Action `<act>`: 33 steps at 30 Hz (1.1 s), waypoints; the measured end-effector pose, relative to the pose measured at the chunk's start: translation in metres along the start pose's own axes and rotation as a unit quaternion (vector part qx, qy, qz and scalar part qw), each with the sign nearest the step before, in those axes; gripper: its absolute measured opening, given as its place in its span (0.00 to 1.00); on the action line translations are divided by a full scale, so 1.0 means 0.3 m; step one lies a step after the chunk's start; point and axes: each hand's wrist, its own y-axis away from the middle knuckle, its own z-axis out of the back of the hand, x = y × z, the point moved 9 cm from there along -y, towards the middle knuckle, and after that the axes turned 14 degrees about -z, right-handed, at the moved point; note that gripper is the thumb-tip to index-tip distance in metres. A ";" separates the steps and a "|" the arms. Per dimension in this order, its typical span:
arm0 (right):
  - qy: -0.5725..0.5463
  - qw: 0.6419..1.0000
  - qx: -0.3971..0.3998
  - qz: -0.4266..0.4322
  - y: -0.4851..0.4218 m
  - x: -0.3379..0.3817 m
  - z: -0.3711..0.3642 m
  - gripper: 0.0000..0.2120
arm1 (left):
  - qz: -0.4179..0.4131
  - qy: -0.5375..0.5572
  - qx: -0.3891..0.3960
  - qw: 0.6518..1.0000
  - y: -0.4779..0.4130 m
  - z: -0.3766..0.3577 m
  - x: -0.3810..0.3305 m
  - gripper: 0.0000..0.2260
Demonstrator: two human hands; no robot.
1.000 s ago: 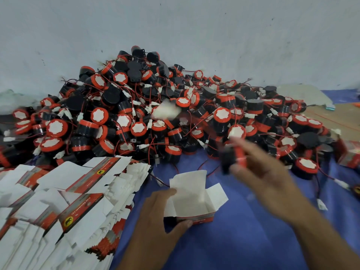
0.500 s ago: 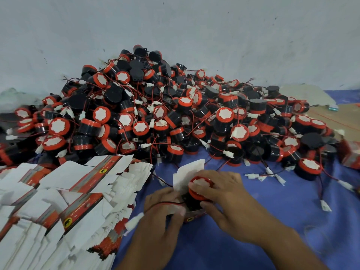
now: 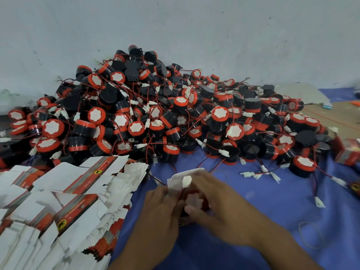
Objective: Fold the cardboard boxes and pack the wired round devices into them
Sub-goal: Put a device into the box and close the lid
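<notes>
Left hand (image 3: 161,206) clasps small red-and-white cardboard box (image 3: 178,183), near centre on blue cloth (image 3: 272,221). Right hand (image 3: 218,199) presses round black-and-red wired device (image 3: 193,200) into box, fingers closed over it.

free: blue cloth (image 3: 282,211) right | blocked: device pile (image 3: 175,114) ahead, flat boxes (image 3: 58,201) left
</notes>
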 end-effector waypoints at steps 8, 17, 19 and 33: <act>-0.159 0.980 -0.119 0.008 -0.016 0.018 0.069 0.10 | 0.068 0.053 0.024 0.996 -0.019 0.016 0.059 0.09; -0.028 0.995 -0.087 -0.051 -0.034 -0.056 -0.012 0.06 | 0.158 0.131 -0.146 0.968 0.035 0.072 0.089 0.15; 0.014 0.997 -0.078 -0.024 -0.031 -0.035 -0.024 0.06 | 0.158 0.153 -0.166 0.961 0.050 0.075 0.085 0.22; -0.053 0.993 -0.110 -0.009 -0.018 -0.036 -0.041 0.04 | 0.183 0.280 -0.276 0.901 0.096 0.077 0.138 0.33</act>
